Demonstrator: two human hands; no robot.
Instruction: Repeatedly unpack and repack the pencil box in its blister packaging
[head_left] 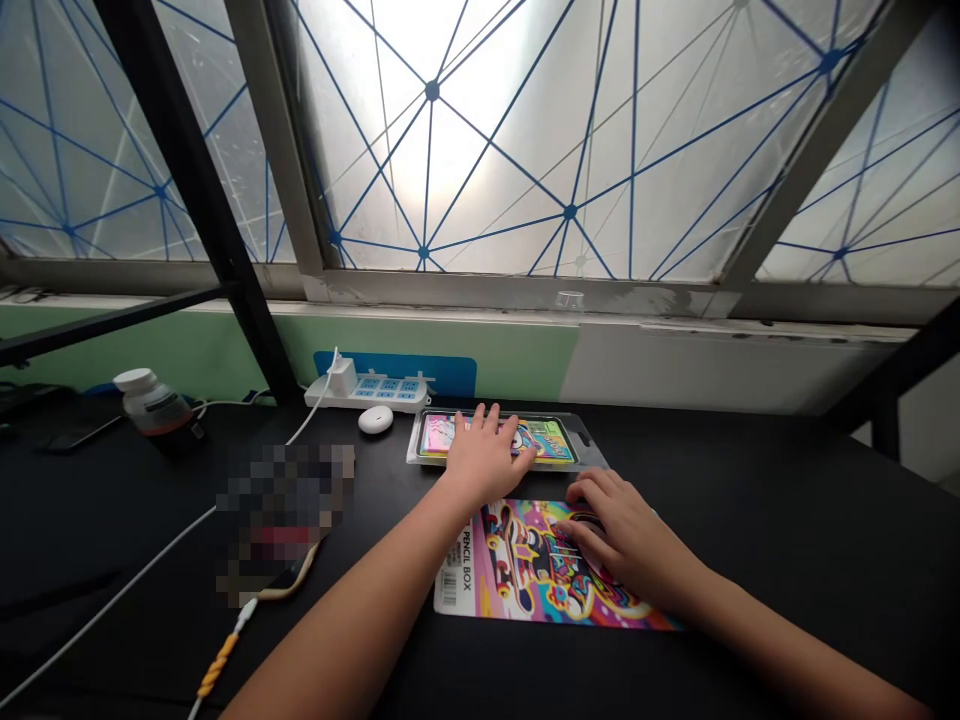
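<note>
My left hand (487,455) lies spread over a pencil box (551,440) with a colourful printed lid, which sits in a clear plastic tray (589,440). Part of the lid is hidden under the palm and fingers. Nearer to me, a bright cardboard sheet (525,570) printed with "PENCIL BOX", a barcode and a skateboard picture lies flat on the desk. Resting over the upper right of that sheet is my right hand (622,530), thumb and bent fingers apart, with nothing visible gripped in it.
A white power strip (367,390) and a small white case (376,420) are at the back. To the left stand a bottle (154,400) with a white cap and a blurred-out device (289,520) with a cable. Window frames rise behind the black desk (765,520).
</note>
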